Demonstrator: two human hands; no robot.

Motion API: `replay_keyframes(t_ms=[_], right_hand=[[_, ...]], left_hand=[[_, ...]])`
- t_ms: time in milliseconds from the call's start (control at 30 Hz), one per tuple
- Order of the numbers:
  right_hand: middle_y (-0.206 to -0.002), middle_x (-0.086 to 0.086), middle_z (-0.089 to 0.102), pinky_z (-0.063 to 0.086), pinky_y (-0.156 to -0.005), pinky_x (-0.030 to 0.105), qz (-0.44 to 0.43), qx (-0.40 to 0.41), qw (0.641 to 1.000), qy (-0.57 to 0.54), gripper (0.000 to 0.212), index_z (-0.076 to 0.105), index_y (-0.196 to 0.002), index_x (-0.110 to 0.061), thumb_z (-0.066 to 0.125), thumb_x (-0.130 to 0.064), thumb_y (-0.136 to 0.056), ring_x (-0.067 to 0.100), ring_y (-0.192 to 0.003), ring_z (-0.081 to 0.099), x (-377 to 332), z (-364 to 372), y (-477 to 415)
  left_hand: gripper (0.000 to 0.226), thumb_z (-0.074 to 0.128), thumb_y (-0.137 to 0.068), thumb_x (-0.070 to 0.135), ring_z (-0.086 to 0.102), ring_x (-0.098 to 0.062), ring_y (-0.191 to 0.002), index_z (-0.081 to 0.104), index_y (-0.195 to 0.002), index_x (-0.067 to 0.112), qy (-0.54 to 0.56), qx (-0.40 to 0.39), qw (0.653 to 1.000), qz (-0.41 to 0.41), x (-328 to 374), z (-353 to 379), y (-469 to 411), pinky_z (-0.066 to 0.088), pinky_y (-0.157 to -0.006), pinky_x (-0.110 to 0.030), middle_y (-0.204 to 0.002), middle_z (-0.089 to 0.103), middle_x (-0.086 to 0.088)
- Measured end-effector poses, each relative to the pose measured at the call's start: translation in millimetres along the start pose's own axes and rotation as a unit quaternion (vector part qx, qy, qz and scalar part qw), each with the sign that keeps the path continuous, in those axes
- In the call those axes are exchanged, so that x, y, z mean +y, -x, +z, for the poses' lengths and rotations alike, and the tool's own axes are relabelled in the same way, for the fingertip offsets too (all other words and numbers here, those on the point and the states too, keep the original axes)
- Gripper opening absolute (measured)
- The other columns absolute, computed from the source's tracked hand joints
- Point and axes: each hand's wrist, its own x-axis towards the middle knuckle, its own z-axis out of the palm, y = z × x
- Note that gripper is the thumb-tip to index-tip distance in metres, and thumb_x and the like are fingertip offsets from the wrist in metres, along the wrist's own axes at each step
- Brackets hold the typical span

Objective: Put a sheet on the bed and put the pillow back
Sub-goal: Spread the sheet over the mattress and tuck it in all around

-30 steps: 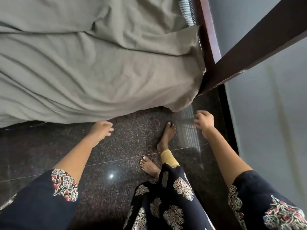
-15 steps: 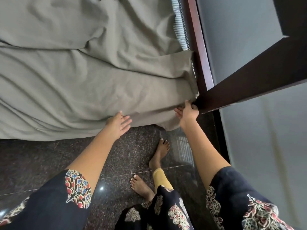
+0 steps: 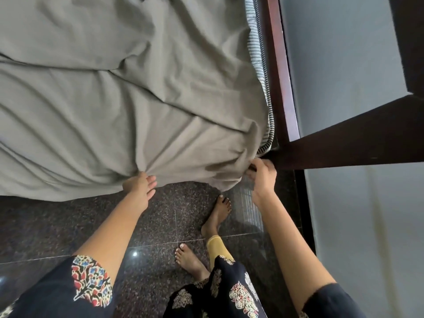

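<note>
Step in hand, as judged: fitting the sheet (image 3: 114, 99) at the bed's near corner. The sheet lies rumpled over the mattress (image 3: 254, 42) and hangs down the near side toward the floor (image 3: 160, 226). The striped mattress edge shows bare along the dark wooden bed frame (image 3: 282, 76). Your left grip (image 3: 140, 187) pinches the hanging edge, by the look of the creases fanning out from it, with its outer fingers loose. Your right grip (image 3: 261, 177) is curled on the sheet's corner, just beside the mattress corner and the frame. To do this well, pull the corner taut toward the frame with the right first, so the bare striped edge gets covered. Then draw the slack out along the side with the left before pushing fabric under. Watch that the tug does not drag the far side off. Count: one sheet, one mattress, one frame, two grips, two bare feet (image 3: 220, 212). Pillow: none in view.
</note>
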Motion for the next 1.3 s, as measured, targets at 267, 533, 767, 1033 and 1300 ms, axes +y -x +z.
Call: replay_keyframes(t_ms=[267, 533, 767, 1033, 1300], right_hand=[[-0.052, -0.005, 0.048, 0.033, -0.05, 0.02, 0.0, -0.122, 0.986, 0.114, 0.008, 0.055, -0.058, -0.011, 0.061, -0.006, -0.059, 0.007, -0.053, 0.041, -19.2, -28.6, 3.4], [-0.082, 0.006, 0.056, 0.033, -0.058, 0.031, -0.224, 0.125, 0.853, 0.454, 0.018, 0.049, -0.077, -0.011, 0.06, -0.021, -0.087, 0.031, -0.072, 0.054, -20.5, -27.8, 29.0], [-0.096, 0.019, 0.063, 0.038, -0.064, 0.037, -0.207, 0.19, 0.878, 0.388, 0.013, 0.043, -0.106, -0.01, 0.036, -0.012, -0.095, 0.038, -0.084, 0.061, -36.4, 5.0, 30.2], [-0.141, 0.01, 0.046, 0.031, -0.086, 0.019, -0.095, 0.103, 0.982, 0.13, 0.046, 0.029, -0.144, -0.019, 0.035, -0.013, -0.098, 0.028, -0.125, 0.046, -9.5, 18.8, 2.6], [-0.132, 0.015, 0.05, 0.043, -0.087, 0.042, -0.175, 0.129, 0.887, 0.407, 0.051, 0.029, -0.142, -0.017, 0.047, -0.023, -0.094, 0.036, -0.116, 0.052, -13.7, 23.0, -8.2]], left_hand=[[0.018, 0.045, -0.098, 0.02, 0.063, -0.015, -0.077, 0.055, -0.088, 0.009, 0.01, -0.013, 1.0, -0.005, -1.6, -1.1, -1.9, 0.049, -0.08, -0.03, -0.1, 0.065, -0.007], [0.019, 0.047, -0.098, 0.022, 0.062, -0.019, -0.087, 0.054, -0.081, 0.016, -0.04, -0.028, 0.999, 0.015, -7.7, -8.6, -2.8, 0.048, -0.082, -0.032, -0.093, 0.065, -0.004], [0.021, 0.047, -0.087, 0.032, 0.063, -0.031, -0.083, 0.06, -0.092, 0.016, -0.305, 0.125, 0.907, 0.264, -9.5, -12.3, 0.7, 0.051, -0.072, -0.036, -0.097, 0.068, -0.008], [0.053, 0.038, -0.098, 0.032, 0.017, -0.028, -0.143, 0.027, -0.148, 0.017, -0.458, 0.073, 0.78, 0.42, 21.4, -15.4, -30.7, 0.014, -0.115, -0.043, -0.157, 0.018, -0.006], [0.06, 0.033, -0.097, 0.048, 0.003, -0.03, -0.146, 0.012, -0.15, 0.03, -0.538, 0.132, 0.764, 0.33, 35.2, -59.1, -53.5, 0.0, -0.113, -0.057, -0.16, 0.001, 0.003]])
